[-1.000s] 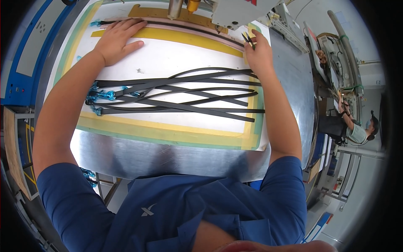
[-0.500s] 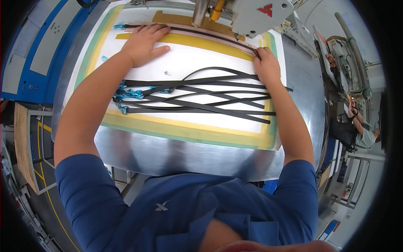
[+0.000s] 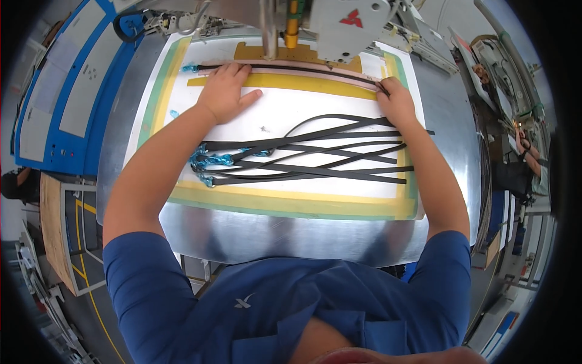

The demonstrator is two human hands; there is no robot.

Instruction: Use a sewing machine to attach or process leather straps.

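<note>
Strap (image 3: 315, 71), black and narrow, lies along a pink strip (image 3: 285, 73) at the far side of the white sheet (image 3: 327, 104), behind a yellow bar (image 3: 303, 83). The left hand (image 3: 229, 94) lies open near its left end, fingertips over the strap, thumb spread. The right hand (image 3: 397, 104) has bent fingers at its right end, by something dark; I cannot tell whether they grip it. Nearer the person, loose straps (image 3: 339, 128) cross each other.

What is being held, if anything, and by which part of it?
The right hand holds something thin and dark at the right end of the upper black strap, perhaps its tip; the left hand rests open.
</note>
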